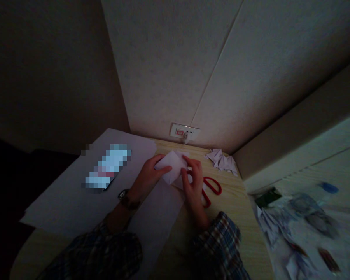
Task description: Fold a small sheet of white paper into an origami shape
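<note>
Paper [172,165] — small white folded piece, held between both hands just over the table [236,206], near its far edge. Light and thin, limp except along creases, easily torn. Best taken by edges and corners.
Left hand [147,179]: fingers pinched on the left corner.
Right hand [194,186]: fingers closed on the right edge, it seems — the light is dim.
Table: pale wood grain, smooth.
Nearby: red scissors [212,186], large sheets [70,194], folded scraps [221,160], wall socket [184,132].
Room: dark, plain walls.

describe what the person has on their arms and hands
Both arms wear long checked shirt sleeves, dark blue with paler and reddish lines: left sleeve, right sleeve. A wristwatch with a dark strap is on the left wrist. The left hand and right hand are bare, no gloves.
</note>
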`<action>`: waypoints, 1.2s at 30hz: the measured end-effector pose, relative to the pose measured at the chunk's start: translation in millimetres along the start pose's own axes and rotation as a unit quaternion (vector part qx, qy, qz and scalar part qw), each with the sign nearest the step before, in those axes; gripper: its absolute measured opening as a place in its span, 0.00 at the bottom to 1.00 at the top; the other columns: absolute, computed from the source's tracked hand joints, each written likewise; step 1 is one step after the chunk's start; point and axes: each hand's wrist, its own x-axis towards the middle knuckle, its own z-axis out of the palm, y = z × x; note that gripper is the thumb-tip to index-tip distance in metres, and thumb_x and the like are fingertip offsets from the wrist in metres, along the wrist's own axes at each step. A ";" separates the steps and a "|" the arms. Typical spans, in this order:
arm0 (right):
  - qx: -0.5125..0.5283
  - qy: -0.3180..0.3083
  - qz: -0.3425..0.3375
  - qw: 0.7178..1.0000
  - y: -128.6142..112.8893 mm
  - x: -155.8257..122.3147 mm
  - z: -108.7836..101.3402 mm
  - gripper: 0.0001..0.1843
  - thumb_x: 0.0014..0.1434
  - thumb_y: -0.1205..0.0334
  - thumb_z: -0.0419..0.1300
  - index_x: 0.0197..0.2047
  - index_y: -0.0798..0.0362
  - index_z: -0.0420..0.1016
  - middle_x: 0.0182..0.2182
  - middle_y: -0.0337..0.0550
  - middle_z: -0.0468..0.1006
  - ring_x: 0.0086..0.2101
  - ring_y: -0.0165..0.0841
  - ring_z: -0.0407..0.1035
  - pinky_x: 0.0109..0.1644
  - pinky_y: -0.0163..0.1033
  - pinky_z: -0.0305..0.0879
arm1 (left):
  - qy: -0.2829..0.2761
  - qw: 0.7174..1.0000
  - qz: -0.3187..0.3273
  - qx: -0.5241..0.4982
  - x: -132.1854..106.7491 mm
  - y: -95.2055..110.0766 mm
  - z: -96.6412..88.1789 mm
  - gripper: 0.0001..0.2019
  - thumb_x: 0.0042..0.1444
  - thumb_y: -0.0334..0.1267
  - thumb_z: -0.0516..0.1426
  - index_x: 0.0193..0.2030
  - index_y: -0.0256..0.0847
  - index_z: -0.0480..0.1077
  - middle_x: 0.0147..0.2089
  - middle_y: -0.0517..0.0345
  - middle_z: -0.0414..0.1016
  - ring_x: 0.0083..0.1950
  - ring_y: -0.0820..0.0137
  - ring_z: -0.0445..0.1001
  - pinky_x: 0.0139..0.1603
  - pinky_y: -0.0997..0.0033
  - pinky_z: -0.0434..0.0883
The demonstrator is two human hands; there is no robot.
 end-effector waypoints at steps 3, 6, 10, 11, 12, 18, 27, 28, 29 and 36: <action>0.020 0.011 0.018 1.000 1.7 -0.5 1.3 0.20 0.64 0.61 0.54 0.59 0.46 0.68 0.44 0.45 0.69 0.43 0.34 0.67 0.41 0.39 0.71 | -0.011 1.000 -0.004 0.003 0.2 -2.9 0.3 0.15 0.45 0.40 0.63 0.40 0.36 0.75 0.37 0.57 0.78 0.37 0.64 0.74 0.39 0.68 0.69; 0.043 0.028 0.036 0.998 2.6 -1.8 2.2 0.25 0.64 0.62 0.55 0.64 0.45 0.61 0.41 0.42 0.69 0.40 0.32 0.67 0.40 0.37 0.70 | -0.022 1.000 -0.008 0.001 0.4 -4.0 0.0 0.16 0.45 0.41 0.63 0.40 0.36 0.75 0.36 0.57 0.78 0.36 0.64 0.74 0.38 0.68 0.69; 0.021 0.008 0.016 1.000 0.6 -2.1 0.4 0.16 0.64 0.60 0.55 0.55 0.46 0.70 0.43 0.44 0.71 0.42 0.34 0.68 0.40 0.38 0.70 | -0.019 1.000 -0.002 -0.001 0.3 -2.1 0.0 0.15 0.44 0.41 0.64 0.39 0.36 0.75 0.36 0.57 0.77 0.37 0.63 0.74 0.38 0.68 0.69; 0.013 0.001 0.004 1.000 -0.4 -1.9 -0.3 0.13 0.64 0.60 0.55 0.52 0.47 0.73 0.44 0.44 0.71 0.44 0.35 0.68 0.42 0.39 0.70 | -0.018 1.000 -0.003 -0.006 0.2 -1.0 0.2 0.15 0.44 0.40 0.63 0.39 0.36 0.75 0.36 0.57 0.77 0.37 0.63 0.74 0.39 0.68 0.69; 0.008 -0.004 -0.009 1.000 -1.3 -1.6 -1.0 0.12 0.64 0.60 0.55 0.49 0.47 0.75 0.45 0.45 0.72 0.46 0.36 0.68 0.44 0.40 0.70 | -0.016 1.000 -0.005 -0.012 0.0 0.1 0.5 0.15 0.44 0.40 0.63 0.39 0.36 0.75 0.36 0.56 0.77 0.38 0.63 0.74 0.39 0.68 0.69; 0.007 -0.022 -0.036 0.999 -3.4 0.7 -2.3 0.11 0.65 0.63 0.53 0.44 0.47 0.77 0.47 0.45 0.74 0.50 0.38 0.68 0.56 0.48 0.65 | -0.019 0.999 -0.011 -0.043 -1.7 3.2 3.0 0.15 0.43 0.40 0.63 0.38 0.36 0.73 0.37 0.55 0.77 0.40 0.62 0.74 0.40 0.67 0.69; 0.007 -0.028 -0.021 0.999 -2.0 -1.5 -0.4 0.11 0.64 0.63 0.54 0.44 0.47 0.77 0.46 0.45 0.74 0.48 0.37 0.69 0.52 0.45 0.67 | -0.030 0.998 -0.027 -0.052 -2.4 -1.4 2.0 0.15 0.46 0.39 0.63 0.41 0.35 0.74 0.37 0.56 0.77 0.38 0.64 0.74 0.38 0.69 0.69; 0.013 -0.029 -0.017 0.999 -1.3 -2.4 0.8 0.12 0.64 0.63 0.54 0.47 0.47 0.76 0.47 0.45 0.74 0.48 0.37 0.69 0.51 0.45 0.68 | -0.027 0.998 -0.031 -0.050 -2.5 -0.3 2.1 0.16 0.45 0.40 0.63 0.40 0.35 0.74 0.37 0.56 0.77 0.37 0.64 0.74 0.38 0.68 0.69; 0.019 -0.029 -0.007 0.999 -0.3 -3.3 2.1 0.13 0.63 0.62 0.54 0.50 0.46 0.73 0.48 0.45 0.74 0.49 0.37 0.68 0.50 0.44 0.69 | -0.022 0.998 -0.032 -0.050 -2.7 0.9 2.2 0.16 0.44 0.40 0.63 0.40 0.35 0.73 0.36 0.56 0.77 0.37 0.64 0.74 0.38 0.68 0.69; 0.076 -0.032 0.084 0.993 10.0 -4.1 9.2 0.14 0.61 0.57 0.58 0.50 0.48 0.69 0.40 0.41 0.75 0.37 0.32 0.71 0.38 0.37 0.71 | 0.001 0.997 -0.036 -0.075 -3.0 7.0 2.0 0.17 0.41 0.43 0.65 0.37 0.36 0.71 0.34 0.57 0.76 0.36 0.63 0.74 0.35 0.68 0.69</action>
